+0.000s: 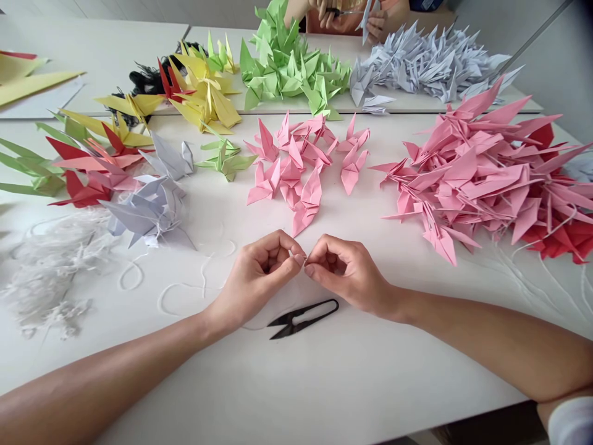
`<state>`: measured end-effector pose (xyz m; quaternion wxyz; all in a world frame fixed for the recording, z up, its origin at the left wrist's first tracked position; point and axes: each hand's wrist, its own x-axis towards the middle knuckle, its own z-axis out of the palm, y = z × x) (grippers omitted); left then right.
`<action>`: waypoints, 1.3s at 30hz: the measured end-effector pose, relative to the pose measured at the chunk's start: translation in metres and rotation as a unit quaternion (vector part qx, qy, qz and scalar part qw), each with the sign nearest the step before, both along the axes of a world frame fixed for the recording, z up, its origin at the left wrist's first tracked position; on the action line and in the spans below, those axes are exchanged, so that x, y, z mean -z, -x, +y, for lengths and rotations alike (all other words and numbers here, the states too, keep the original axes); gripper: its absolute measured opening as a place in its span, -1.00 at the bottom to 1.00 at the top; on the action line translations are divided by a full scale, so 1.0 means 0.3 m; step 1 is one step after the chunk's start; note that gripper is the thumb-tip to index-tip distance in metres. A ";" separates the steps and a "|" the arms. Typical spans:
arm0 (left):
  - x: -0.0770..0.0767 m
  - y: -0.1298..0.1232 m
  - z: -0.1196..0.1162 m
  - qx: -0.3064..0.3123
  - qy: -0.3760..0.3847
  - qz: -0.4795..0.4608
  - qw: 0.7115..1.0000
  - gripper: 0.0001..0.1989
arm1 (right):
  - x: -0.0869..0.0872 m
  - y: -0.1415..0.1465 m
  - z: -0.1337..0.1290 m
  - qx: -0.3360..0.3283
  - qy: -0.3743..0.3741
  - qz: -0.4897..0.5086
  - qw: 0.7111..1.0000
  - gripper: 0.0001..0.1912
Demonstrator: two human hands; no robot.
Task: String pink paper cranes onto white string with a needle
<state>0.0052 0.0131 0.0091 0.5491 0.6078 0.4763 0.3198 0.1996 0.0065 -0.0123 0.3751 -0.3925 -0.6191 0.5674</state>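
My left hand [266,269] and my right hand [349,272] meet fingertip to fingertip over the table. Both are closed in a pinch on a thin white string, of which only a tiny bit shows between the fingers. More of the white string [204,278] lies in loose curls left of my left wrist. Just below my hands rest black thread snips [303,318], blades pointing left. Pink paper cranes [291,173] are grouped right beyond my fingertips.
A large heap of pink cranes [477,173] lies at right, with red cranes [563,238] beneath. Green cranes [296,68] and pale cranes [430,62] are piled farther back. Mixed cranes [148,210] and tangled white string [55,269] lie left. Another person's hands [352,18] work across the table.
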 end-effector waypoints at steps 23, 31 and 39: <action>0.050 0.015 -0.001 -0.086 -0.162 -0.085 0.979 -0.87 | -0.004 -0.007 0.001 0.051 -0.036 0.022 0.998 -0.77; 0.055 0.016 -0.007 -0.052 -0.158 -0.102 0.981 -0.87 | -0.002 -0.003 0.003 0.032 -0.026 0.025 0.999 -0.80; 0.028 0.011 -0.011 0.114 -0.066 -0.105 0.986 -0.81 | 0.004 -0.006 0.002 0.041 -0.043 0.031 0.998 -0.82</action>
